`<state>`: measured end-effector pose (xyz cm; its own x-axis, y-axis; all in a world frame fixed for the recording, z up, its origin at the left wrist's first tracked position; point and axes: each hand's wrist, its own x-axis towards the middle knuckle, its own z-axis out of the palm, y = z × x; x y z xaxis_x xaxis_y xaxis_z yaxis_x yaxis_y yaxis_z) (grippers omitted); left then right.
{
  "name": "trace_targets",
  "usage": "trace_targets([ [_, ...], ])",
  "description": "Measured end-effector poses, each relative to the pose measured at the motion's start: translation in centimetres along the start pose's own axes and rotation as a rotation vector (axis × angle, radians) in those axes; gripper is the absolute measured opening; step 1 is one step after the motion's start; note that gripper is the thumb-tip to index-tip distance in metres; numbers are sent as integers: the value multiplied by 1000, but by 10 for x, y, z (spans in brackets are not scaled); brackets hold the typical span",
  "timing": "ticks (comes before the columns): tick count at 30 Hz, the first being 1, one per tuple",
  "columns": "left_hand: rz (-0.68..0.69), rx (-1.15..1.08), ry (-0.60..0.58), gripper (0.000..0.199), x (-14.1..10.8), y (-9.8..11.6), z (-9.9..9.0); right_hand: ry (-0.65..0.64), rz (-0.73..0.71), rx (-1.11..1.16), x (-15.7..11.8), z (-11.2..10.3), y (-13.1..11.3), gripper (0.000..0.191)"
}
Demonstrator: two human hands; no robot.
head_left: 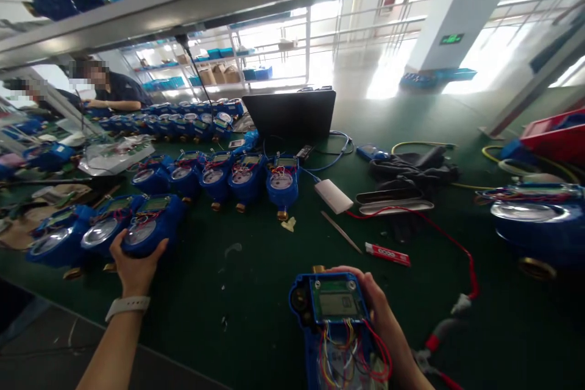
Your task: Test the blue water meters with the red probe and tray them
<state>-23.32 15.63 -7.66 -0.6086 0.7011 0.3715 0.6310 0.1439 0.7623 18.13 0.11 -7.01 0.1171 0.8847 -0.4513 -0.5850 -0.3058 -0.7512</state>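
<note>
My left hand, with a pale watch band at the wrist, has its thumb and fingers around the lower end of a blue meter at the left of the bench. That meter stands at the right end of a short row, beside another blue meter. Low in the view, my right hand grips an opened blue meter from its right side. Its small grey display and green circuit board face up, and red, yellow and white wires spill over its body. Some of the right fingers are hidden behind it.
Behind are more blue meters, a dark laptop and a white box with a red cable. A red-and-white tube and a thin stick lie mid-bench. Another meter stands right. A person sits far left.
</note>
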Motion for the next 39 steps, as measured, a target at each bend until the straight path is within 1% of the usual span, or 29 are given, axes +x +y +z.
trace_targets([
  [4, -54, 25, -61, 99, 1, 1, -4, -17, 15, 4, -2, 2, -3, 55],
  [6, -50, 21, -52, 102, -11, 4, -9, -1, 6, -1, -2, 3, -3, 58],
  [7, -33, 15, -31, 103, -21, 6, -11, -1, 6, 1, -2, 4, -3, 60],
  [8, -2, 7, -2, 100, -34, 9, -15, -7, 8, 5, -1, 5, -3, 61],
  [9, 41, -1, 29, 93, -51, 13, -19, -6, 6, 14, -1, 5, -4, 62],
  [11, 134, -14, 65, 77, -90, 22, -28, 49, -45, 41, -1, 5, -6, 61],
  [13, 197, -24, 52, 56, -132, 32, -37, 172, -183, 62, 1, 3, -9, 53],
  [15, 320, -61, 38, 40, -171, 40, -43, 268, -337, 66, 2, -2, -13, 40],
  [16, 375, -83, 32, 34, -188, 43, -45, 290, -401, 63, 3, -5, -14, 41],
  [18, 440, -108, -16, 27, -215, 46, -45, 300, -484, 50, 5, -10, -17, 55],
  [19, 465, -110, -46, 25, -226, 47, -43, 300, -511, 39, 5, -12, -18, 57],
  [20, 489, -106, -79, 24, -234, 48, -41, 301, -531, 26, 5, -13, -19, 53],
  [23, 572, -91, -153, 24, -249, 53, -33, 296, -570, -27, 2, -14, -19, 19],
  [25, 619, -90, -184, 27, -254, 57, -29, 274, -617, -114, -2, -14, -18, 18],
  [27, 668, -91, -206, 28, -259, 61, -25, 235, -711, -223, -5, -15, -17, 18],
  [29, 716, -84, -228, 27, -262, 65, -21, 193, -822, -323, -7, -17, -16, 21],
  [32, 759, -46, -251, 26, -266, 67, -16, 130, -923, -440, -8, -21, -14, 39],
  [35, 755, -11, -265, 26, -267, 68, -14, 70, -919, -517, -9, -23, -13, 58],
  [39, 755, -2, -263, 24, -265, 68, -14, 34, -886, -571, -10, -24, -13, 67],
])
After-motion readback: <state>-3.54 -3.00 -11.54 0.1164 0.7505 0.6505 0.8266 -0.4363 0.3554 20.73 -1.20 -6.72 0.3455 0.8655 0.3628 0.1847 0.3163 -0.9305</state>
